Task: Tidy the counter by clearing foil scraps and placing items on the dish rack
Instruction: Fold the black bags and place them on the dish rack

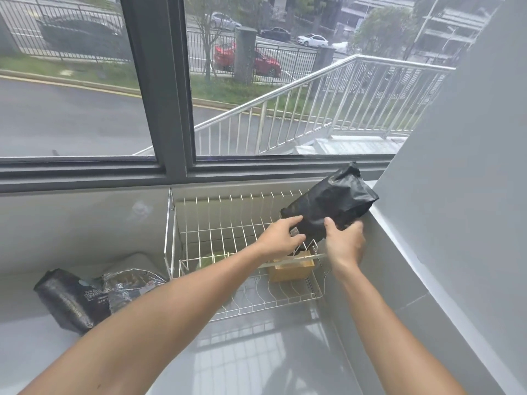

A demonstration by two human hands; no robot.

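A black plastic bag (332,202) with something in it is tilted above the right end of the white wire dish rack (216,220). My left hand (281,238) grips its lower left edge. Its lower right corner is held by my right hand (346,245). Under the bag, inside the rack, stands a wooden box (292,269) with a metal strip across its top. A green object (212,259) shows through the rack's wires. On the counter to the left lie a crumpled foil packet (128,285) and a dark package (68,299).
The grey counter (256,352) runs toward me in front of the rack. A grey wall with a ledge (422,269) closes the right side. A dark-framed window (159,89) stands behind the rack above a grey backsplash.
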